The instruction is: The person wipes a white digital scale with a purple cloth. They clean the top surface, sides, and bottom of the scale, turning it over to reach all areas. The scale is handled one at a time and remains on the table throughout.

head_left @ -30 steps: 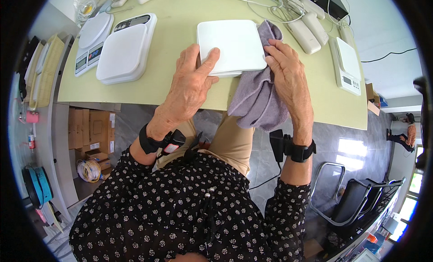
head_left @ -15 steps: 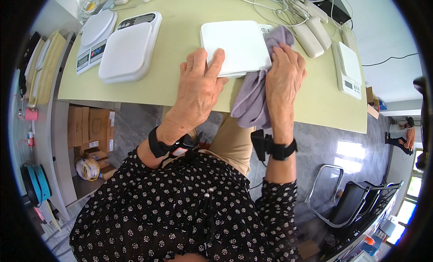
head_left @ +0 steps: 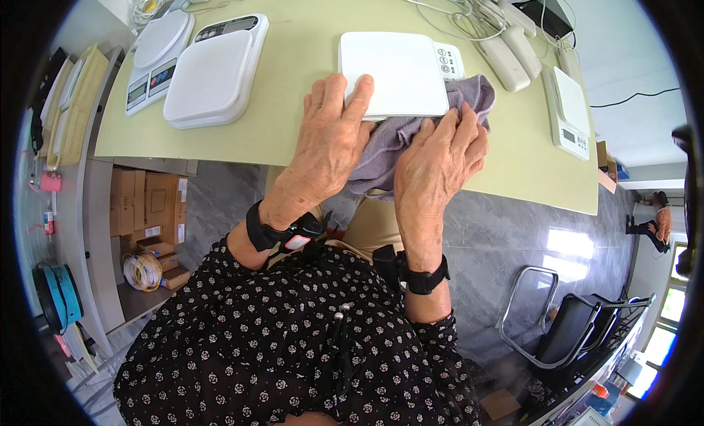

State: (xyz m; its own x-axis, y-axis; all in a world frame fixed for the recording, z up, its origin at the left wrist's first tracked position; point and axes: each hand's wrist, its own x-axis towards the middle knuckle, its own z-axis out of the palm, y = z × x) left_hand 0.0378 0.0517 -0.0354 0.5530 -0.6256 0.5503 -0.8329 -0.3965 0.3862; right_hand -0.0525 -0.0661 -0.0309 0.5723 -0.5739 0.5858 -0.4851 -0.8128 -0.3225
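The near left corner of a white scale (head_left: 392, 74) is held by the left hand (head_left: 328, 136), thumb on top, fingers bunched alongside. A limp, soft cloth (head_left: 383, 156) is pressed to its near edge by the right hand (head_left: 438, 158), fingers slightly parted; any pinch is hidden. Seemingly light, stiff and slick, the scale, on the worktop (head_left: 293, 67), is best gripped by opposite sides.

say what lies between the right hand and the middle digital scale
In the head view, a mauve cloth lies between the right hand and the middle digital scale.
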